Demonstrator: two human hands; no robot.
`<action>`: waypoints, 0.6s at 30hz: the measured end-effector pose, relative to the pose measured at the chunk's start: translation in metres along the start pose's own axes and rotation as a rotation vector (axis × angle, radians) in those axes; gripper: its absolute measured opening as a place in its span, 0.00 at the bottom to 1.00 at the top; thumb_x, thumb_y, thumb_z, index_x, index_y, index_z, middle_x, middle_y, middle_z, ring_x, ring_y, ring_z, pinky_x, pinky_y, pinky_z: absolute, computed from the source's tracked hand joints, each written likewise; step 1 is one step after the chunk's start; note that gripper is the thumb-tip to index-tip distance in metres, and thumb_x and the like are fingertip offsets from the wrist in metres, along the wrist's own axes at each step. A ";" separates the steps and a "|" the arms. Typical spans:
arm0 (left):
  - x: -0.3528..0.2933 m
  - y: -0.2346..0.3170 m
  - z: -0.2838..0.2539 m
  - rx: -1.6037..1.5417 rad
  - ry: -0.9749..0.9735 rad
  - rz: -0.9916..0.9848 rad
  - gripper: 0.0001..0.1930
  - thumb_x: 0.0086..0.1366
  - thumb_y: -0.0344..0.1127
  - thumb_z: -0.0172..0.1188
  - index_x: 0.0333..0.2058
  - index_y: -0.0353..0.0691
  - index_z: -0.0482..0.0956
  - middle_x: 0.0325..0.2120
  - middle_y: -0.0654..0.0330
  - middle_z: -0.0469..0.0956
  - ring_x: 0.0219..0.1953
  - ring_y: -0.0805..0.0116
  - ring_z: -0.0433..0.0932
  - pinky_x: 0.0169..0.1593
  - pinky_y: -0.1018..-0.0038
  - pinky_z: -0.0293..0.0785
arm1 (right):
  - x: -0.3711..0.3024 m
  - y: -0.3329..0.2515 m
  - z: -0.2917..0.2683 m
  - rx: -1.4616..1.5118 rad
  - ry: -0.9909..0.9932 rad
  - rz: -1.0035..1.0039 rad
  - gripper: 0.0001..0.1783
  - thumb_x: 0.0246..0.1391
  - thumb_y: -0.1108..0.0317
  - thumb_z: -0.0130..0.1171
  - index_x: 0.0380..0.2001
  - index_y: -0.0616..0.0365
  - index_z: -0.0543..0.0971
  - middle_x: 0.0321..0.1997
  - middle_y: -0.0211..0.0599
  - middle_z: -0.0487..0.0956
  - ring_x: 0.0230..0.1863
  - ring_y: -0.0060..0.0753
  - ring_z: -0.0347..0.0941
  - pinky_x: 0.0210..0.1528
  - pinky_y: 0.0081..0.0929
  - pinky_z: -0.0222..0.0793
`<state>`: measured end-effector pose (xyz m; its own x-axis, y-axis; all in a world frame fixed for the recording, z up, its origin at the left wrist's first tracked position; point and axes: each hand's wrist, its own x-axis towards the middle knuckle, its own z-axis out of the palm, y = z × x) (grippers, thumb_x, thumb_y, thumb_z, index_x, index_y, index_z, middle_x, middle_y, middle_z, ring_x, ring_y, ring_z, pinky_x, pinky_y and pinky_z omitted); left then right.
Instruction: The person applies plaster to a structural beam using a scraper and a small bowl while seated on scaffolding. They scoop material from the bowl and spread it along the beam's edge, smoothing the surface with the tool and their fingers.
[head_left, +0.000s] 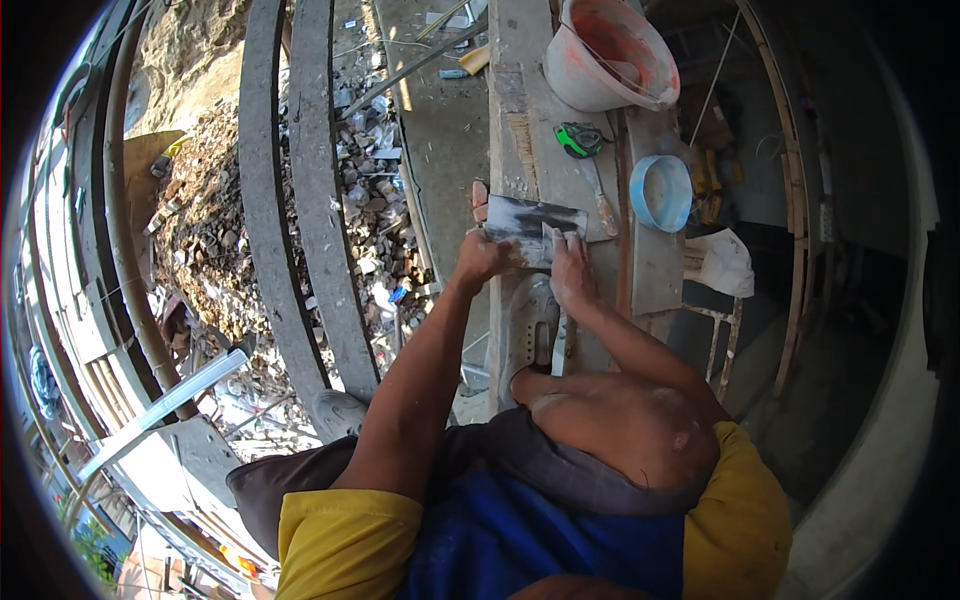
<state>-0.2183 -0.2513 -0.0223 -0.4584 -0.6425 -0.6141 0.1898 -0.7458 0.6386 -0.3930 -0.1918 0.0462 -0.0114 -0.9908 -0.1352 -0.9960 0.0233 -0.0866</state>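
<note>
My left hand [484, 260] is closed on the near left side of a flat rectangular metal plate [512, 214], which resembles a trowel blade and has dark and whitish smears. Fingers of my right hand [572, 272] are bent over the plate's right part. A small pale flat piece [548, 236] shows at those fingertips, its kind unclear. Both hands are in front of my bent knee, above a plank and my sandalled foot [531, 322]. Just beyond the right hand lies a flat tool with a pale handle [602, 205]. A green and black tape measure [580, 140] lies farther off.
A whitish bucket [600, 75] with reddish stains stands at the far end of the planks. Nearer is a round light-blue tub [638, 192]. Two long boards [268, 160] run along the left, with rubble [375, 190] below. A pale cloth or bag [722, 264] hangs at right.
</note>
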 end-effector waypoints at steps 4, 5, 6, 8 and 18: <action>-0.004 0.006 0.017 -0.076 -0.014 0.006 0.11 0.62 0.32 0.61 0.36 0.28 0.80 0.29 0.56 0.81 0.29 0.67 0.80 0.31 0.72 0.76 | 0.013 0.034 0.000 0.095 -0.056 0.256 0.25 0.57 0.77 0.43 0.59 0.71 0.65 0.53 0.62 0.67 0.56 0.64 0.65 0.58 0.49 0.65; -0.008 0.002 0.011 -0.072 -0.007 0.004 0.11 0.62 0.32 0.61 0.36 0.28 0.80 0.29 0.56 0.81 0.29 0.67 0.80 0.31 0.72 0.76 | 0.005 0.020 0.002 0.102 -0.059 0.255 0.25 0.57 0.77 0.43 0.59 0.71 0.65 0.53 0.62 0.67 0.56 0.64 0.65 0.58 0.49 0.65; -0.005 0.002 0.003 -0.023 0.000 0.008 0.11 0.62 0.32 0.61 0.36 0.27 0.80 0.29 0.56 0.81 0.29 0.67 0.80 0.31 0.71 0.76 | 0.000 0.006 0.001 0.090 -0.077 0.132 0.23 0.57 0.77 0.43 0.57 0.71 0.66 0.53 0.62 0.67 0.56 0.64 0.65 0.58 0.48 0.66; -0.004 -0.001 -0.002 0.023 0.003 0.001 0.11 0.62 0.33 0.61 0.36 0.27 0.80 0.29 0.56 0.81 0.29 0.67 0.80 0.31 0.71 0.76 | 0.000 -0.003 -0.005 0.077 -0.080 0.017 0.22 0.58 0.77 0.42 0.55 0.72 0.67 0.53 0.63 0.67 0.57 0.64 0.65 0.59 0.47 0.65; -0.005 0.002 0.003 -0.022 -0.006 0.006 0.12 0.61 0.33 0.61 0.37 0.26 0.80 0.29 0.56 0.81 0.29 0.69 0.79 0.32 0.72 0.76 | 0.020 0.019 -0.011 0.109 -0.145 0.161 0.23 0.55 0.78 0.44 0.56 0.74 0.65 0.54 0.71 0.66 0.58 0.68 0.64 0.59 0.48 0.65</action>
<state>-0.2183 -0.2485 -0.0164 -0.4627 -0.6456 -0.6076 0.2117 -0.7460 0.6314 -0.4128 -0.2122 0.0530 -0.1489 -0.9437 -0.2955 -0.9667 0.2018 -0.1573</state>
